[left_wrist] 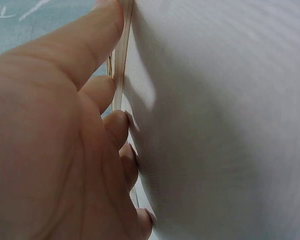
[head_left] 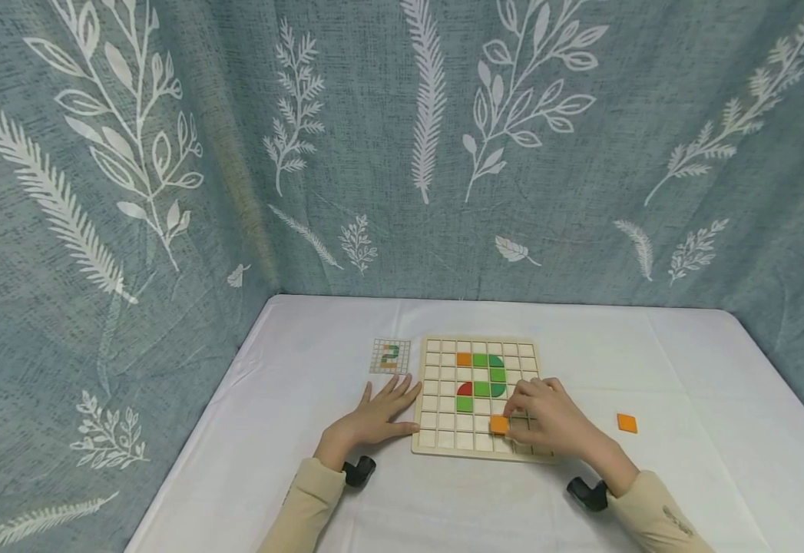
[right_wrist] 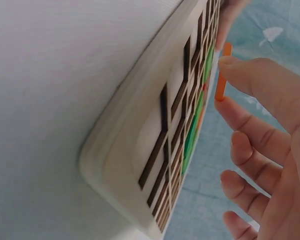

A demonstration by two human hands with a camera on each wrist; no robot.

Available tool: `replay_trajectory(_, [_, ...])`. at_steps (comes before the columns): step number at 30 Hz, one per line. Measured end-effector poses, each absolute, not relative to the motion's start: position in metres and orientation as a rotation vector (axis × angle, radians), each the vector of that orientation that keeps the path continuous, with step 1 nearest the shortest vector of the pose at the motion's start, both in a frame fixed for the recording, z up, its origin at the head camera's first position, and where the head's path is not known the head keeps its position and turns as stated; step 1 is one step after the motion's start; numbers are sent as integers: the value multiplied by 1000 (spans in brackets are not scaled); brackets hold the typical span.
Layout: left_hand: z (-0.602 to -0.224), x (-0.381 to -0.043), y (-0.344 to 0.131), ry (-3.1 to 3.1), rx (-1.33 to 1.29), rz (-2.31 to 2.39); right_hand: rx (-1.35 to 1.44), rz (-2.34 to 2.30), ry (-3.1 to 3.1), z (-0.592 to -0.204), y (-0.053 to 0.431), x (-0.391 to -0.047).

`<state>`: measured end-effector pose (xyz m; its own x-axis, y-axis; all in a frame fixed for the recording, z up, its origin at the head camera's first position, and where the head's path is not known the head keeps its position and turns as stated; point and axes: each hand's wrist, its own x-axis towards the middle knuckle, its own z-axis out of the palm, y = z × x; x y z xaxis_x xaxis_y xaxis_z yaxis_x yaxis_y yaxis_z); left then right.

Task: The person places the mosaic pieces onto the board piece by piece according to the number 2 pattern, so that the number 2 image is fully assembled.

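A wooden grid board [head_left: 443, 443] lies on the table, with orange, green and red tiles set in some of its squares. Just above the lower middle of the board, my right hand [head_left: 543, 415] pinches an orange square tile [head_left: 498, 425] between thumb and index finger. The right wrist view shows that orange tile [right_wrist: 223, 72] edge-on, apart from the board's surface. My left hand [head_left: 377, 415] lies with fingers spread, and its fingertips touch the board's left edge. In the left wrist view, the left hand's fingers [left_wrist: 97, 45] rest along the wooden rim.
A small pattern card [head_left: 390, 356] with a coloured figure on a grid lies left of the board's top corner. One loose orange tile [head_left: 626, 423] lies on the white tablecloth [head_left: 685, 369] to the right. A patterned curtain [head_left: 374, 153] hangs behind the table.
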<state>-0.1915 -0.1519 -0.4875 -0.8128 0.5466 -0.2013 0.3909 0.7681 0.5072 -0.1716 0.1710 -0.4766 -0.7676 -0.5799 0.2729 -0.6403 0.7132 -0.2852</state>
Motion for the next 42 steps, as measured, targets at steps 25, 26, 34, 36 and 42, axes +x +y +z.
replay_trajectory(25, [-486,-193,-152,2623,740,628,1115,478,-2661,-469,137,-183])
replay_trajectory(26, [-486,-192,-152,2624,747,632,1120,475,-2663,-469,136,-183])
replay_trajectory(34, [-486,-192,-152,2616,745,647,1094,424,-2710,-473,129,-184])
replay_trajectory(36, [-486,-192,-152,2614,744,651,1098,432,-2723,-474,128,-185])
replay_trajectory(42, [-486,-192,-152,2615,744,640,1104,443,-2754,-476,125,-186])
